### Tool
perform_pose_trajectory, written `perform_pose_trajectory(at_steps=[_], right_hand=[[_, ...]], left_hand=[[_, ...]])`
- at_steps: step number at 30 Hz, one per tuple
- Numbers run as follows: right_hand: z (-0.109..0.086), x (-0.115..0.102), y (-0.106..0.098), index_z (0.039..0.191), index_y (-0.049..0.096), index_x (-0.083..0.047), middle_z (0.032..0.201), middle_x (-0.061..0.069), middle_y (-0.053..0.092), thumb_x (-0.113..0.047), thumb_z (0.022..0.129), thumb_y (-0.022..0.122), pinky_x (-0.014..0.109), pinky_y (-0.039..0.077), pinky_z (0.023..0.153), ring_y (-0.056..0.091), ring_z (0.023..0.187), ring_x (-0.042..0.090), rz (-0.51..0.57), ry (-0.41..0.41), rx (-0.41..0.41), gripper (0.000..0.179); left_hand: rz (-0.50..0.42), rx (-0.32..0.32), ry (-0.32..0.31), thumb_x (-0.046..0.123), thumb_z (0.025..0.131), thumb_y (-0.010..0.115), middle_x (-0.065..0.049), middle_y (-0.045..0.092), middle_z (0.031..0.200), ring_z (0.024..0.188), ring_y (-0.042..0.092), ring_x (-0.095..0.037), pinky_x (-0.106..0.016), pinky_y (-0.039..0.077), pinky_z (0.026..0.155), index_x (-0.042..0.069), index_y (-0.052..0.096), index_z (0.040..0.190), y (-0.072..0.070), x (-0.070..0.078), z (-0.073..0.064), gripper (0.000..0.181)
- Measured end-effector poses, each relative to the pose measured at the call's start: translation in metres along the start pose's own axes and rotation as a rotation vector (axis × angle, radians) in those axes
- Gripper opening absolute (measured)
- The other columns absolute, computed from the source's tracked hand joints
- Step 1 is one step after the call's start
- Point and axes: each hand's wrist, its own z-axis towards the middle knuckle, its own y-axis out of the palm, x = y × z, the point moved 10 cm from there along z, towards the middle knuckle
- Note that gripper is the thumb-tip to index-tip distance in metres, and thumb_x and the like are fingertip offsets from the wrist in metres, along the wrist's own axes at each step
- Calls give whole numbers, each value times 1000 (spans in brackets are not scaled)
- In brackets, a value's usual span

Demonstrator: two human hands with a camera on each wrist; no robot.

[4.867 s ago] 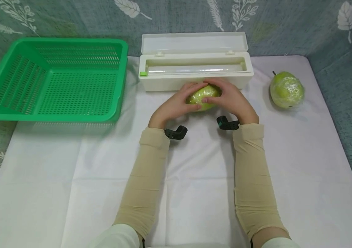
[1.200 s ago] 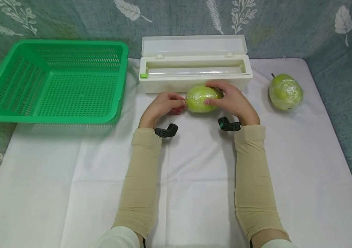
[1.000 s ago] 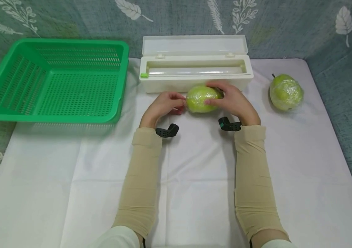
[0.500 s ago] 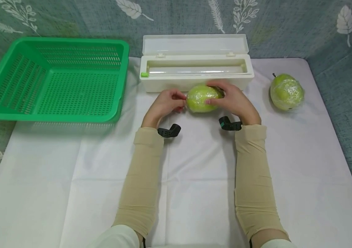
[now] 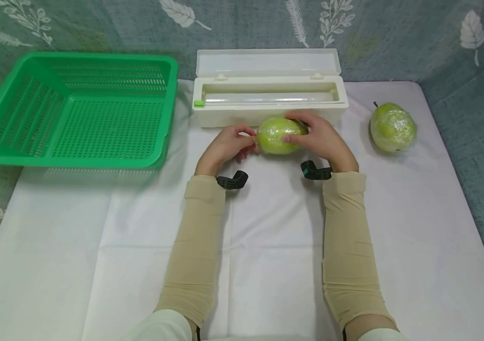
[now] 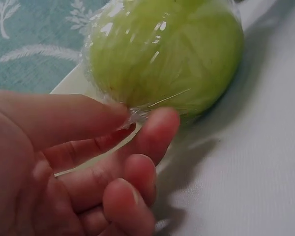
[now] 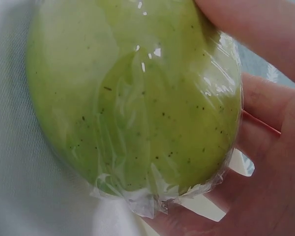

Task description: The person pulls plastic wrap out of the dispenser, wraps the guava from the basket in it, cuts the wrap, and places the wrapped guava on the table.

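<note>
A green pear (image 5: 278,136) wrapped in clear cling film lies on its side on the white cloth, right in front of a white film box. My right hand (image 5: 320,141) grips its right end, thumb on the near side and fingers over the far side. At the other end, my left hand (image 5: 226,146) pinches a gathered tuft of cling film (image 6: 136,116) between thumb and forefinger, its remaining fingers loosely curled below. In the right wrist view, film bunches in crinkles (image 7: 147,204) along one edge of the fruit.
The cling film box (image 5: 267,116) stands with its lid (image 5: 267,62) raised and a film roll (image 5: 271,97) inside. A second wrapped pear (image 5: 393,128) sits at the right, stem up-left. At the left is a green plastic basket (image 5: 167,109). A leaf-patterned curtain (image 5: 242,23) hangs behind.
About five seconds ago both hands cupped the pear; my left hand has since moved to its left end and pinches the film there. My right hand keeps its grip, nearly still.
</note>
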Motion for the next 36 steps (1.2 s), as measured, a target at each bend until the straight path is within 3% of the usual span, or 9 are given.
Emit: perform_pose_trajectory(at_steps=[8, 17, 26, 33, 36], right_hand=[[1, -2, -2, 125, 51, -16, 127, -3, 48, -38, 71, 73, 28, 27, 98, 38, 119, 11, -11, -15, 10, 62], [2, 2, 0, 126, 50, -17, 129, -4, 45, -38, 72, 72, 29, 27, 98, 37, 120, 11, 26, 11, 3, 63], [-3, -7, 2, 126, 50, -14, 130, -2, 45, -30, 74, 72, 29, 26, 99, 37, 120, 13, 46, 13, -2, 59], [-17, -27, 0, 127, 48, -7, 133, 6, 42, -19, 79, 69, 34, 26, 100, 35, 122, 19, 67, 25, -14, 54], [-18, -30, 0, 127, 48, -7, 133, 6, 41, -18, 80, 68, 33, 26, 100, 35, 122, 19, 62, 23, -15, 53]], left_hand=[[-100, -84, -10, 15, 90, 48, -16, 65, 87, 57, 52, -17, -27, 44, 51, 8, 46, 103, 10, 1, 1, 15], [-163, -5, -6, 10, 88, 54, -16, 62, 86, 60, 53, -17, -27, 45, 56, 4, 51, 99, 3, 1, 5, 13], [-162, 54, 5, 6, 84, 60, -13, 62, 86, 66, 55, -17, -26, 46, 59, 1, 56, 92, -2, -4, 8, 10], [-100, -34, 50, -2, 81, 60, -13, 61, 96, 83, 58, -21, -30, 48, 73, 2, 56, 100, -1, -3, 3, 20], [-82, -67, 55, -3, 82, 57, -14, 60, 97, 83, 58, -23, -31, 49, 73, 2, 53, 105, 2, -1, 1, 24]])
